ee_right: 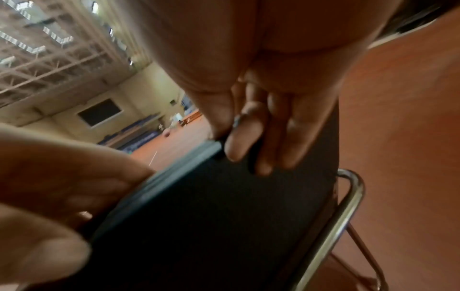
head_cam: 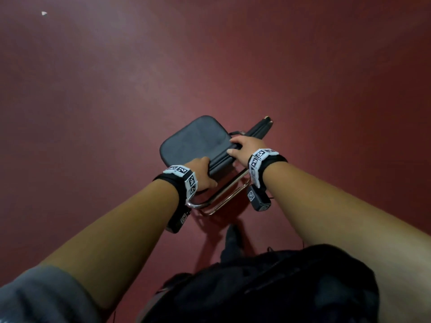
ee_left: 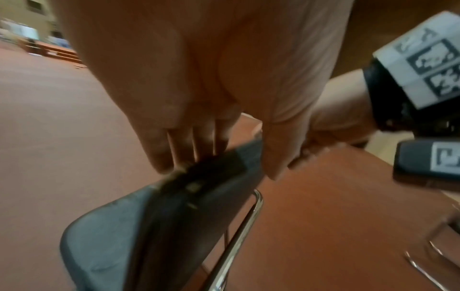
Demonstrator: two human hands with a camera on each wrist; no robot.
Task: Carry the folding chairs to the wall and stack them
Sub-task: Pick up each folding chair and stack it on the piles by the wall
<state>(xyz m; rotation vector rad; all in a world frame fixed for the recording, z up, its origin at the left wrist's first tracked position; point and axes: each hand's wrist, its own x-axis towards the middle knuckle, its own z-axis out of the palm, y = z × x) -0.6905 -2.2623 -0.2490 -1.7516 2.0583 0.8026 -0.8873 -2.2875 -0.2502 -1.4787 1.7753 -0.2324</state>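
A folded chair (head_cam: 196, 138) with dark grey padding and a chrome tube frame (head_cam: 219, 201) is in front of me over the red floor. Its black leg ends (head_cam: 267, 121) point away from me. My left hand (head_cam: 205, 173) grips the padded top edge nearest me, fingers on one side and thumb on the other (ee_left: 189, 141). My right hand (head_cam: 245, 148) holds the same edge farther along, fingers curled over the dark panel (ee_right: 261, 137). Whether the chair touches the floor is not visible.
Bare red floor (head_cam: 116, 89) spreads all around, with a small white scrap (head_cam: 43, 13) at the far left. My dark clothing and one foot (head_cam: 233, 238) are just behind the chair. The right wrist view shows a distant hall wall with a dark screen (ee_right: 99, 114).
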